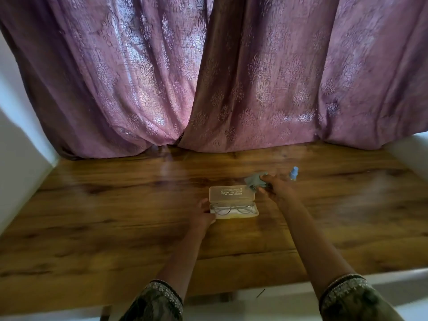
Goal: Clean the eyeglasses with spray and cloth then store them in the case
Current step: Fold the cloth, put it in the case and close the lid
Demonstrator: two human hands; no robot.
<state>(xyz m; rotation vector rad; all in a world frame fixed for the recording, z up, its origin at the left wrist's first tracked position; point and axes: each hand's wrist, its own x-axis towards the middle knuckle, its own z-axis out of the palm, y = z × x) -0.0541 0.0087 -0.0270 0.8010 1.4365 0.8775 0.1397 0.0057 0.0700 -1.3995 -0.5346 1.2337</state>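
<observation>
Eyeglasses [234, 208] lie folded in the open case [232, 205] on the wooden table [115, 216]. Your left hand [203, 213] braces the case's left end. Your right hand [276, 187] pinches the grey cloth [254, 180] beside the spray bottle [293, 173] — judged near the storing step. Keep the cloth clear of the hinge, then close the lid [231, 193] squarely — no pressure on the lenses.

Dark sleeves [159, 302], embroidered silver cuffs
</observation>
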